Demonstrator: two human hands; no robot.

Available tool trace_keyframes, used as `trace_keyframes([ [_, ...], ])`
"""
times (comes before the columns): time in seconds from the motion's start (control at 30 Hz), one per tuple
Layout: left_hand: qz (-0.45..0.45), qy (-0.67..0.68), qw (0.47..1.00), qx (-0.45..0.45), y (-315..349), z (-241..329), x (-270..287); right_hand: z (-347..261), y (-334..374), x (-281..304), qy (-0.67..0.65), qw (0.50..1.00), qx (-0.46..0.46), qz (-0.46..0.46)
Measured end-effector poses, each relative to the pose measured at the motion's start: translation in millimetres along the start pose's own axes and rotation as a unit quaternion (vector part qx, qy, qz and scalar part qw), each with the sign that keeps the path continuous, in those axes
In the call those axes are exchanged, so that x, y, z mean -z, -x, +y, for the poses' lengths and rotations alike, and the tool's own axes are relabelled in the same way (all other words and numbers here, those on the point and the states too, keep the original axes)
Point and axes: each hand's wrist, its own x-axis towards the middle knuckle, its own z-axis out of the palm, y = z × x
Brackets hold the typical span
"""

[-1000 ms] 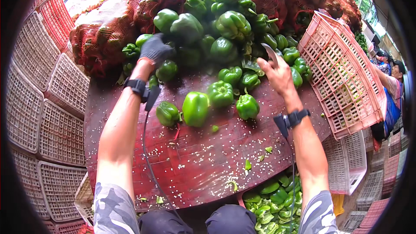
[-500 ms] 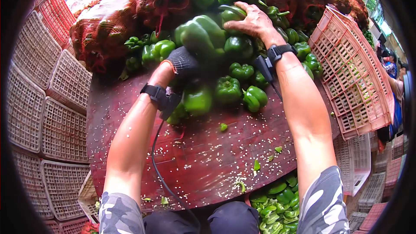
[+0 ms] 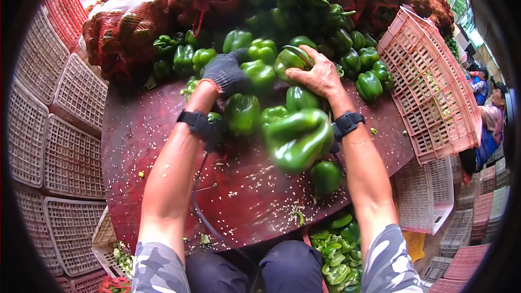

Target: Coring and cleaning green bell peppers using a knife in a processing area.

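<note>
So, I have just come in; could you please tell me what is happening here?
A person is handling green peppers at a dark red table. The gloved left hand is among them; whether it grips one is unclear. The bare right hand holds a curved knife close against a whole pepper. One large pepper looks partly blurred. Red mesh sacks lie behind the heap, and cut pepper pieces lie below the table's near edge.

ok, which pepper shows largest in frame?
The blurred green pepper just left of the black right-wrist strap. It fills clearly more of the picture than any other pepper.
</note>
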Motion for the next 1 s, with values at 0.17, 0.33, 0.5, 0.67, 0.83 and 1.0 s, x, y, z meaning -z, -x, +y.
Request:
trace_keyframes([
  [0.17,-0.082,-0.025,0.996,0.022,23,19,-10,5,9,2,-0.003,1.0,0.014,0.011],
  [0.33,0.107,-0.109,0.966,-0.209,115,66,25,14,16,36,-0.01,0.996,0.05,-0.067],
  [0.5,-0.262,0.173,0.948,-0.059,229,77,55,6,78,72,-0.071,0.996,0.019,-0.048],
  [0.67,-0.036,0.317,0.943,0.091,304,29,40,-31,180,80,-0.098,0.989,-0.072,-0.089],
  [0.83,0.046,0.329,0.903,0.272,328,14,38,-53,251,66,0.05,0.993,0.077,-0.072],
  [1.0,0.04,0.14,0.985,0.09,342,-18,22,-39,230,31,-0.014,0.996,0.085,0.033],
])
